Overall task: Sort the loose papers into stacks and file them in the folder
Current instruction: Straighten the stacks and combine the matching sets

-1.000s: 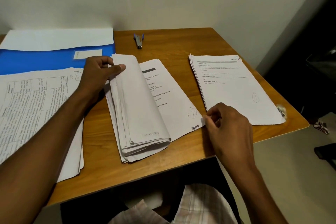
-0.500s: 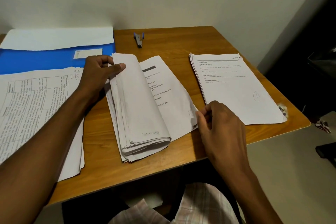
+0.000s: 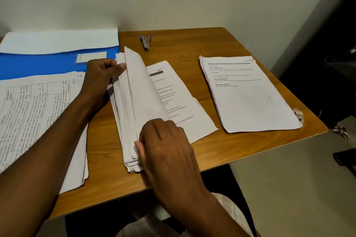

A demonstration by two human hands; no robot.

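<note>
Since the earlier frames the right hand (image 3: 165,146) has moved left, from the lower right corner of the exposed printed sheet (image 3: 185,106) to the near edge of the folded-back sheaf (image 3: 138,102). The sheaf now stands steeper than before.

Current state:

1. Right hand: fingers curled at the near edge of the sheaf, thumb tip pressed against the sheet edges. Whether they clamp any sheets cannot be told.
2. Left hand (image 3: 102,79): fingers and thumb clamped on the far left edge of the same sheaf, holding it turned back off the printed sheet.
3. Paper groups on the tabletop (image 3: 227,44), counted: three.
   - Left stack (image 3: 38,113): top sheet printed with a table, lying partly on the blue folder (image 3: 38,64).
   - Middle stack: the sheaf and the printed sheet under it, between the two hands.
   - Right stack (image 3: 248,94): lies flat near the right tabletop edge, well apart from both hands, with a pen-drawn oval near its lower right.
4. Folders: one, blue, open at the far left, with one white label (image 3: 91,56) and a white sheet (image 3: 59,42) on its far part.
5. Staplers: one stapler (image 3: 146,41), blue and metal, at the far edge between the folder and the right stack.
</note>
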